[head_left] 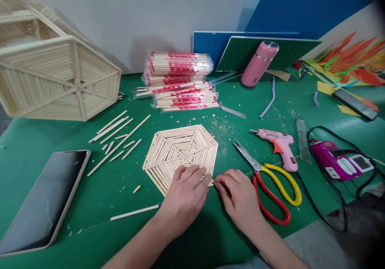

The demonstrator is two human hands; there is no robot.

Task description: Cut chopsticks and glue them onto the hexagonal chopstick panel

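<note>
Nearest the camera, two bare forearms (141,241), leading up to a six-sided panel of thin, pale wooden sticks (180,154). Over the panel's near edge, a bare left hand (188,199), laid palm down, fingers close together. Just beside the panel's near right corner, a bare right hand (239,197), thumb and forefinger pinched together, apparently on a slim stick end; cannot tell how firmly. Probably light, stiff and dry rather than slippery, yet likely fragile at the joints; best taken by two opposite outer edges, without pressing on the middle. Under the panel, a smooth green tabletop (99,201), littered with pale crumbs beyond its right side. Left of the panel, loose pale sticks of mixed lengths (119,145), then a dark-screened smartphone (45,201). Right of it, metal scissors with red and yellow handles (255,164), a pink glue gun with orange trigger (279,140) and a purple-and-white boxy device (333,160). Beyond it, clear-wrapped, red-printed stick bundles (183,64); beyond and right, a pink cylindrical bottle (260,63); beyond and left, a large pale stick-built frame (54,68). Farthest behind the panel, a plain pale wall (132,12).
</note>
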